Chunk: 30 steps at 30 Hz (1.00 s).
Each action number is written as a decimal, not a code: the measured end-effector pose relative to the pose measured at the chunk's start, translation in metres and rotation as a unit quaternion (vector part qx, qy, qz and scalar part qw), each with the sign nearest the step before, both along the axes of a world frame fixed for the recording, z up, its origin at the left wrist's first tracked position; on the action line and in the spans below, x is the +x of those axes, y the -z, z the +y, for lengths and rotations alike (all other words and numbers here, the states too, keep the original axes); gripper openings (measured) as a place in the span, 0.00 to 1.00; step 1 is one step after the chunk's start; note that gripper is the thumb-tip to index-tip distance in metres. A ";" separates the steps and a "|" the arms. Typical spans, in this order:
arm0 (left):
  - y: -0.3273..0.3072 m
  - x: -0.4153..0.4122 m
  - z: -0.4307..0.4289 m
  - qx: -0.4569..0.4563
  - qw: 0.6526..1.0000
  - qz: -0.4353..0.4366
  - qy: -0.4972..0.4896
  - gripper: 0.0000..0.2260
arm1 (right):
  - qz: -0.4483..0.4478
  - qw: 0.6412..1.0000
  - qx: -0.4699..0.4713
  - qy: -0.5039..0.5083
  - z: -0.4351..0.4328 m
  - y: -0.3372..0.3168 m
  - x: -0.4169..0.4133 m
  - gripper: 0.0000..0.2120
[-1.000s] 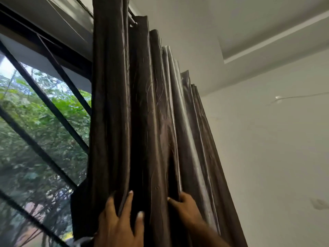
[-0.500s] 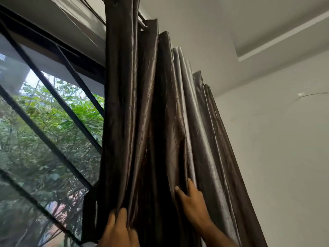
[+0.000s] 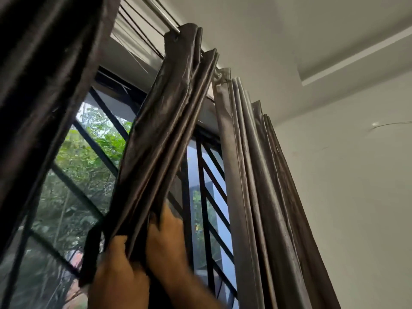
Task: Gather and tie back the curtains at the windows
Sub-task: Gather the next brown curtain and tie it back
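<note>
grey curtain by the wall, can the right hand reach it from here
Probably yes: only open air before the window grille separates the right hand from the grey curtain, though it grips the bunched dark curtain and would need to let go.

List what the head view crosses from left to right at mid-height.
Dark curtain panel → window pane with trees → gathered curtain bundle → barred window → hanging pleated curtain → white wall.

single head view, tilted steeply upward, close to curtain [image 3: 160, 139], facing window [image 3: 73, 170]
</note>
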<state>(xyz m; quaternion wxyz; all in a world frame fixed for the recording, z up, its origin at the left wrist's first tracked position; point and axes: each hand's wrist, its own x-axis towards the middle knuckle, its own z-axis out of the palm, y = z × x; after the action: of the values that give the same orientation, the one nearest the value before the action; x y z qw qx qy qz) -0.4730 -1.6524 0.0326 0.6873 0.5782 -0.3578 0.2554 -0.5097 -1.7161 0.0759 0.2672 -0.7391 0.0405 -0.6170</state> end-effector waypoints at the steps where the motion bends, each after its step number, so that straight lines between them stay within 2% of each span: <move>1: -0.003 -0.004 0.015 -0.020 1.000 0.014 0.005 0.26 | 0.006 1.000 -0.018 -0.003 0.017 0.000 0.001 0.11; 4: 0.004 -0.020 0.047 -0.032 0.999 -0.002 -0.009 0.26 | -0.012 0.999 -0.019 -0.038 0.041 0.008 -0.017 0.08; 7: 0.016 -0.034 0.050 0.025 0.999 -0.031 0.013 0.28 | -0.060 0.986 0.109 -0.110 0.031 0.020 -0.050 0.19; 8: 0.020 -0.038 0.047 0.055 0.997 -0.048 0.022 0.26 | -0.068 0.980 0.132 -0.130 0.028 0.023 -0.061 0.20; 10: 0.025 -0.048 0.042 0.122 0.989 -0.084 0.025 0.24 | -0.031 0.986 0.123 -0.105 0.020 0.027 -0.076 0.19; 13: 0.026 -0.051 0.036 0.143 0.984 -0.088 0.059 0.10 | 0.004 0.993 0.108 -0.044 0.011 0.024 -0.092 0.09; 16: 0.024 -0.051 0.036 0.108 0.985 -0.089 0.101 0.01 | 0.007 0.988 0.139 -0.072 0.001 0.020 -0.103 0.09; 20: 0.022 -0.046 0.033 0.098 0.985 -0.095 0.102 0.10 | 0.009 0.980 0.180 -0.084 -0.010 0.020 -0.122 0.08; 24: 0.023 -0.037 0.027 0.099 0.988 -0.107 0.057 0.06 | 0.004 0.980 0.195 -0.023 -0.025 0.022 -0.140 0.08; 27: 0.027 -0.042 0.021 0.126 0.983 -0.127 0.023 0.09 | -0.010 0.978 0.204 -0.033 -0.023 0.023 -0.143 0.08; 30: 0.031 -0.058 0.012 0.185 0.966 -0.180 0.009 0.13 | 0.017 0.986 0.151 -0.067 -0.010 0.023 -0.131 0.12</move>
<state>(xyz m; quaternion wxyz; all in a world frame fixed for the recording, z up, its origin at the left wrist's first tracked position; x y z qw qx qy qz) -0.5312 -1.6405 0.0015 0.4951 0.6365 -0.5219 0.2780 -0.6411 -1.7257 0.0534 0.4159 -0.7015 0.0884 -0.5719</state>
